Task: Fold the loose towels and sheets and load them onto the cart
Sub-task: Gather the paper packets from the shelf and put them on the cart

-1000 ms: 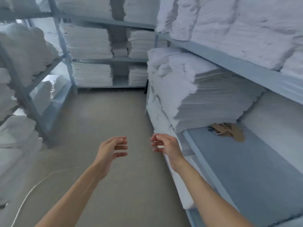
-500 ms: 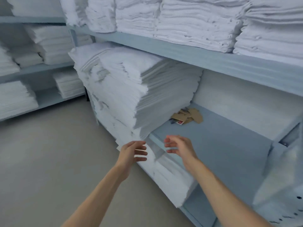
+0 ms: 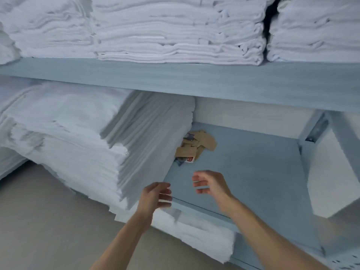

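Both hands, left hand (image 3: pixel 155 196) and right hand (image 3: pixel 211 184), hover empty, fingers loosely spread. The stack of sheets (image 3: pixel 93 137) at 10 o'clock looks soft, floppy, probably heavy; I'd grab underneath its folded edges.

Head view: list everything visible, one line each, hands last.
Shelf rack: one, pale blue, across the frame.
Upper linen stacks: several, white, folded, on the top shelf.
Middle linen stack: one tall pile, white, left on the middle shelf.
Lower linen stack: white, under the middle shelf.
Cardboard scraps: small heap, brown, beside the middle stack.
Floor: beige, lower left.
Left hand: open, empty, at the shelf edge.
Right hand: open, empty, over the bare shelf.
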The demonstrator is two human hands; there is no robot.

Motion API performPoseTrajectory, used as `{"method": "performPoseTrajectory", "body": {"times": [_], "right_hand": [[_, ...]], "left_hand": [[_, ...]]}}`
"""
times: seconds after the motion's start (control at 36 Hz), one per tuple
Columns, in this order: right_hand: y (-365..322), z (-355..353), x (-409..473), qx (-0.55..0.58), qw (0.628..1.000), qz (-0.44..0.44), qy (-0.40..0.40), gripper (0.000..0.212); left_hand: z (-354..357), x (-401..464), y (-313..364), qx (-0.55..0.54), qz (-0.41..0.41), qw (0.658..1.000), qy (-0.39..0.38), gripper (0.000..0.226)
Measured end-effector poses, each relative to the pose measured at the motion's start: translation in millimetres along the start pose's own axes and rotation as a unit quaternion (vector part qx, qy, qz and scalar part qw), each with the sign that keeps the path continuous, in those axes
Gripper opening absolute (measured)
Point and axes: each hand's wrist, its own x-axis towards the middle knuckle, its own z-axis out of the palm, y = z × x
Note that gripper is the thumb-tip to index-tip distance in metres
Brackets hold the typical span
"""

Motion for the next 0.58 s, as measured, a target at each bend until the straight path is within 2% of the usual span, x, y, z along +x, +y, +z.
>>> {"method": "performPoseTrajectory", "body": {"times": [0.17,0.31,0.44,0.58], "right_hand": [[10.9,4.8,36.1,0.007,0.997,0.027,0.073,0.018],[49.1,-8.6,56.2,-0.024,0.991,0.06,0.12,0.011],[98.7,-34.5,74.6,-0.098,0.98,0.083,0.152,0.015],[129.6,-54.2,110.6,-0.176,0.964,0.024,0.198,0.011]], "left_hand": [[33.9,74.8,0.4,0.04,-0.013,0.996,-0.078,0.014],[70.3,124.8,-35.7,0.121,-0.005,0.983,-0.139,0.011],[98.3,141.2,-92.5,0.208,0.016,0.965,-0.158,0.017],[112.2,169.5,-116.7,0.21,0.077,0.968,-0.111,0.019]]}}
